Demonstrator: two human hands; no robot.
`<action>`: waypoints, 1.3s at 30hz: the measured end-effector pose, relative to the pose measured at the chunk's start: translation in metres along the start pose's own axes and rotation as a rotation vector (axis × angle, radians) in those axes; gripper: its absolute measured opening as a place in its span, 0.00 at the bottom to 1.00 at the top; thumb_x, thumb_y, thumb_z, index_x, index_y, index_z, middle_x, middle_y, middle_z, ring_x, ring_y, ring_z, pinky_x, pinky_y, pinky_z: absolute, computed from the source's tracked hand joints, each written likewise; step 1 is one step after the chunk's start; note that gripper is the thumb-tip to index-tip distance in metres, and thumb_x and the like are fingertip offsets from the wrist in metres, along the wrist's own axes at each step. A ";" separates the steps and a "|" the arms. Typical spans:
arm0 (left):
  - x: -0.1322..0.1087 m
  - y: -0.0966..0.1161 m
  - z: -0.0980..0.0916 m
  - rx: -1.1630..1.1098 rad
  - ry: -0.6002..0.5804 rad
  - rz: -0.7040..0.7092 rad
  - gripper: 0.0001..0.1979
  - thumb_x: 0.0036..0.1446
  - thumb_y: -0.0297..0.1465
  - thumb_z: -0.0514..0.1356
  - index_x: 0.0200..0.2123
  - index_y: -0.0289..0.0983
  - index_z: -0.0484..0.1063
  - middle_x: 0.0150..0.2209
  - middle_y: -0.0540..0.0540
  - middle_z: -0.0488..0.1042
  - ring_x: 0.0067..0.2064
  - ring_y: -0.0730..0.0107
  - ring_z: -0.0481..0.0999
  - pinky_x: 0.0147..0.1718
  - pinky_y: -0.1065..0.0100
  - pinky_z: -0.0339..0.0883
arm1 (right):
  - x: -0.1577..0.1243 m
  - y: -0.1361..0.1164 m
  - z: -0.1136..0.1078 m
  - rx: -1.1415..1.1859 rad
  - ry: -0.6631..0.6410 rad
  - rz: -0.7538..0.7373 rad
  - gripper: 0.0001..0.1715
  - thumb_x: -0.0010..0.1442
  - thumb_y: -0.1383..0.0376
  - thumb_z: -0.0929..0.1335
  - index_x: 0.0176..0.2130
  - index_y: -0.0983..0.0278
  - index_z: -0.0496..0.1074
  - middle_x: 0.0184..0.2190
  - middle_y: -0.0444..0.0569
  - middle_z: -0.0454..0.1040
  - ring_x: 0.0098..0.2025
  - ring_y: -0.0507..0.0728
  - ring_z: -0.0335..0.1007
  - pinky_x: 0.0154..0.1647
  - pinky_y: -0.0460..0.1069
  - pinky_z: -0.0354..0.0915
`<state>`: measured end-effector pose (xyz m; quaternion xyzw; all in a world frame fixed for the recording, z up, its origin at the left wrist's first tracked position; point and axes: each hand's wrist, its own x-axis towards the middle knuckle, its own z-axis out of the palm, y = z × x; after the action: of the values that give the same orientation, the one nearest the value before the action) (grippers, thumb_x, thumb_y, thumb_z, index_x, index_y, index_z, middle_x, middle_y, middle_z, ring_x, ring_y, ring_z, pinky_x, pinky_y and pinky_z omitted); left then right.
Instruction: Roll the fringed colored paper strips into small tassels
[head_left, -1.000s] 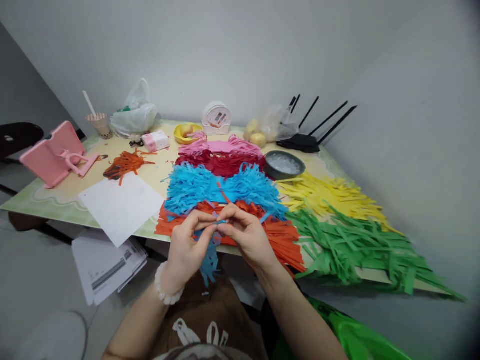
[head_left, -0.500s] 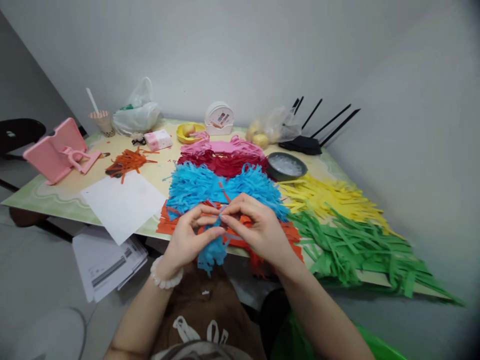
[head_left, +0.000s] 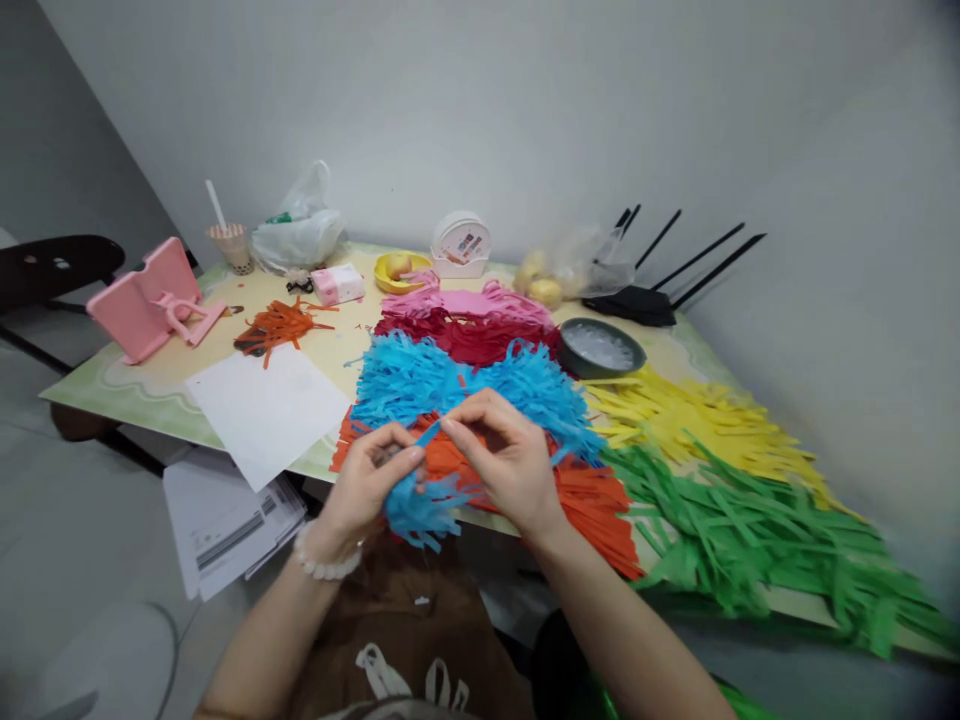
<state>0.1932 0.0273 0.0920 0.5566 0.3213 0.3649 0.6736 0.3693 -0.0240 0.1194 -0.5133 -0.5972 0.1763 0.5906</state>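
Between my hands is a blue tissue-paper tassel (head_left: pixel 424 510), its fringe hanging below my left fingers at the table's front edge. My left hand (head_left: pixel 375 480) is closed on the tassel near its top. My right hand (head_left: pixel 506 455) pinches the tip of a narrow blue strip that runs up from it. Just behind lies orange fringed paper (head_left: pixel 600 510), partly covered by my hands. Farther back are blue fringed paper (head_left: pixel 397 380), dark red fringed paper (head_left: pixel 480 340) and pink fringed paper (head_left: pixel 480 303).
Yellow fringe (head_left: pixel 705 420) and green fringe (head_left: pixel 780 530) spread at the right. A dark bowl (head_left: pixel 641 355) stands behind them, near a black router (head_left: pixel 630 305). At left are a white sheet (head_left: pixel 266 415), orange tassels (head_left: pixel 281 325), a pink stand (head_left: pixel 150 305) and a drink cup (head_left: pixel 234 250).
My hands have moved slightly apart, and a blue strip now stretches between them. The tassel's fringe has swung toward the right. The whole view has shifted a little.
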 end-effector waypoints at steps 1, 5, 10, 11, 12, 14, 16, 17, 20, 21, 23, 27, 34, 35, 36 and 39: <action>0.002 0.008 -0.024 0.147 0.067 0.020 0.17 0.52 0.45 0.65 0.27 0.37 0.69 0.22 0.51 0.72 0.25 0.70 0.71 0.28 0.69 0.66 | -0.003 0.005 -0.002 0.032 -0.016 0.041 0.04 0.63 0.66 0.69 0.37 0.61 0.76 0.31 0.45 0.75 0.34 0.53 0.71 0.37 0.48 0.66; 0.037 0.058 -0.156 0.960 0.731 0.345 0.13 0.55 0.41 0.61 0.35 0.37 0.75 0.34 0.45 0.77 0.37 0.61 0.73 0.41 0.62 0.67 | -0.011 0.029 -0.023 0.006 -0.049 0.176 0.10 0.63 0.62 0.68 0.44 0.59 0.76 0.33 0.44 0.77 0.33 0.53 0.74 0.35 0.47 0.68; 0.141 0.066 -0.251 1.540 0.673 0.367 0.15 0.60 0.38 0.59 0.42 0.34 0.79 0.48 0.40 0.77 0.52 0.56 0.69 0.58 0.52 0.56 | 0.027 0.066 -0.058 -0.290 0.134 0.120 0.12 0.63 0.58 0.67 0.37 0.62 0.78 0.31 0.47 0.79 0.32 0.56 0.74 0.36 0.49 0.68; 0.161 0.055 -0.253 1.559 0.608 0.352 0.14 0.60 0.37 0.59 0.42 0.34 0.79 0.48 0.40 0.78 0.53 0.56 0.69 0.58 0.53 0.56 | 0.041 0.074 -0.064 -0.356 0.195 0.103 0.13 0.64 0.57 0.66 0.38 0.62 0.77 0.32 0.48 0.79 0.32 0.56 0.75 0.36 0.50 0.69; 0.179 0.042 -0.251 1.569 0.555 0.339 0.14 0.60 0.37 0.59 0.41 0.35 0.80 0.48 0.40 0.78 0.53 0.55 0.69 0.58 0.54 0.56 | 0.057 0.083 -0.067 -0.445 0.224 0.087 0.15 0.65 0.58 0.65 0.40 0.64 0.77 0.33 0.50 0.80 0.33 0.57 0.76 0.37 0.51 0.70; 0.204 0.016 -0.244 1.601 0.469 0.310 0.13 0.58 0.36 0.61 0.38 0.35 0.81 0.47 0.39 0.79 0.53 0.51 0.69 0.56 0.52 0.57 | 0.087 0.104 -0.070 -0.687 0.107 0.057 0.18 0.68 0.61 0.61 0.45 0.66 0.76 0.39 0.54 0.81 0.38 0.59 0.77 0.42 0.53 0.71; 0.219 -0.004 -0.239 1.634 0.421 0.292 0.13 0.57 0.36 0.61 0.37 0.34 0.81 0.47 0.36 0.79 0.54 0.44 0.68 0.55 0.47 0.57 | 0.113 0.126 -0.068 -0.877 -0.142 0.042 0.18 0.68 0.66 0.60 0.47 0.66 0.76 0.45 0.56 0.80 0.44 0.59 0.77 0.48 0.53 0.69; 0.223 -0.009 -0.239 1.651 0.410 0.291 0.13 0.57 0.37 0.60 0.37 0.35 0.81 0.47 0.35 0.79 0.55 0.42 0.68 0.55 0.45 0.56 | 0.124 0.137 -0.065 -0.922 -0.248 0.045 0.17 0.67 0.67 0.61 0.46 0.65 0.77 0.46 0.55 0.81 0.46 0.59 0.76 0.50 0.52 0.68; 0.229 -0.011 -0.243 1.692 0.390 0.306 0.15 0.58 0.40 0.57 0.38 0.38 0.81 0.48 0.35 0.78 0.57 0.39 0.66 0.55 0.40 0.55 | 0.144 0.168 -0.060 -0.994 -0.492 0.070 0.12 0.62 0.71 0.66 0.41 0.66 0.79 0.42 0.55 0.82 0.46 0.59 0.75 0.50 0.50 0.66; 0.229 -0.007 -0.243 1.703 0.379 0.310 0.16 0.59 0.41 0.57 0.38 0.39 0.80 0.49 0.35 0.78 0.57 0.39 0.66 0.55 0.39 0.55 | 0.147 0.176 -0.059 -1.023 -0.562 0.079 0.12 0.61 0.72 0.66 0.40 0.67 0.80 0.41 0.56 0.82 0.46 0.60 0.75 0.50 0.50 0.66; 0.228 0.003 -0.238 1.729 0.342 0.317 0.16 0.58 0.42 0.57 0.39 0.40 0.80 0.49 0.35 0.77 0.57 0.38 0.66 0.54 0.38 0.55 | 0.149 0.190 -0.061 -1.081 -0.664 0.090 0.12 0.61 0.73 0.66 0.39 0.68 0.79 0.41 0.59 0.81 0.48 0.61 0.73 0.51 0.51 0.65; 0.231 0.031 -0.186 1.706 0.337 0.409 0.17 0.61 0.39 0.54 0.37 0.36 0.79 0.49 0.29 0.75 0.56 0.34 0.66 0.54 0.33 0.53 | 0.148 0.203 -0.065 -1.162 -0.747 0.098 0.14 0.64 0.72 0.63 0.41 0.69 0.79 0.45 0.63 0.78 0.53 0.64 0.69 0.52 0.53 0.62; 0.276 0.013 -0.011 1.576 -0.372 0.473 0.12 0.64 0.33 0.56 0.43 0.40 0.79 0.45 0.44 0.80 0.49 0.63 0.77 0.51 0.65 0.67 | 0.158 0.194 -0.083 -1.317 -0.525 0.290 0.21 0.69 0.72 0.56 0.51 0.74 0.72 0.48 0.68 0.76 0.50 0.65 0.71 0.48 0.54 0.63; 0.284 0.002 0.010 1.575 -0.463 0.449 0.10 0.63 0.31 0.58 0.41 0.39 0.79 0.43 0.44 0.80 0.47 0.64 0.77 0.50 0.66 0.68 | 0.160 0.190 -0.086 -1.343 -0.478 0.316 0.22 0.69 0.73 0.55 0.53 0.77 0.71 0.49 0.72 0.75 0.51 0.66 0.71 0.49 0.55 0.63; 0.291 -0.010 0.027 1.582 -0.526 0.418 0.09 0.62 0.29 0.58 0.40 0.37 0.79 0.42 0.42 0.80 0.46 0.63 0.78 0.48 0.66 0.69 | 0.161 0.186 -0.088 -1.355 -0.449 0.322 0.23 0.69 0.73 0.54 0.54 0.79 0.69 0.50 0.75 0.73 0.53 0.68 0.70 0.50 0.56 0.62; 0.307 -0.039 0.058 1.629 -0.627 0.312 0.09 0.64 0.31 0.59 0.43 0.32 0.76 0.43 0.40 0.78 0.45 0.62 0.78 0.46 0.60 0.72 | 0.160 0.180 -0.082 -1.295 -0.513 0.256 0.21 0.70 0.71 0.56 0.56 0.74 0.69 0.54 0.69 0.72 0.56 0.64 0.68 0.54 0.53 0.61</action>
<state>0.4096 0.2539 0.0554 0.9752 0.2022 -0.0588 0.0678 0.5506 0.1485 0.0762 -0.7697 -0.6374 -0.0308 -0.0181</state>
